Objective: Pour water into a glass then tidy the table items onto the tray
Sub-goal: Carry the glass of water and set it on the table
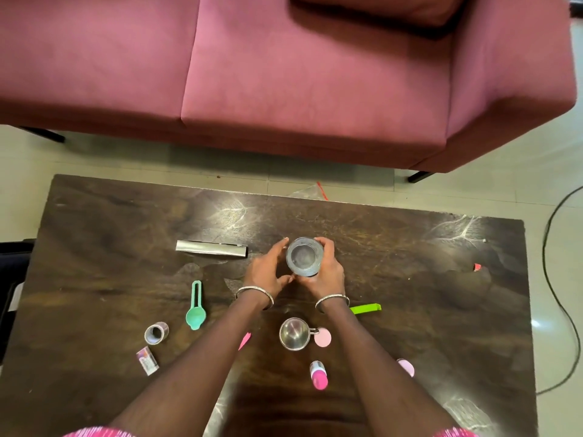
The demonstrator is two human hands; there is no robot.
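Round the glass [304,257], near the middle of the dark wooden surface [410,279], both sets of fingers are closed. The right hand's fingers [326,244] curl over its far right side with the thumb pressed on its near side. The left hand's fingers [277,247] curve along its left side, the thumb reaching under towards the other thumb. So the left hand [268,269] and right hand [329,274] cup the glass between them. It stands upright, mouth up; whether its base touches the surface cannot be told. Each wrist wears a silver bangle [255,294].

Left of the glass, just beyond the left hand, lies a flat silver strip [211,248]. Nearer than the glass and to its left lie a green spoon [196,307], a small steel cylinder [156,333] and a little printed box [147,361]. Straight nearer than the glass, between the forearms, stands a steel cup [295,333] with a pink round lid [322,338] beside its handle, and nearer again a pink-capped bottle [318,375] lies on its side. Nearer than the glass and to its right are a bright green clip [366,308] and a second pink lid [406,367]. Beyond the glass, past the surface's far edge, stands a pink sofa [284,74].
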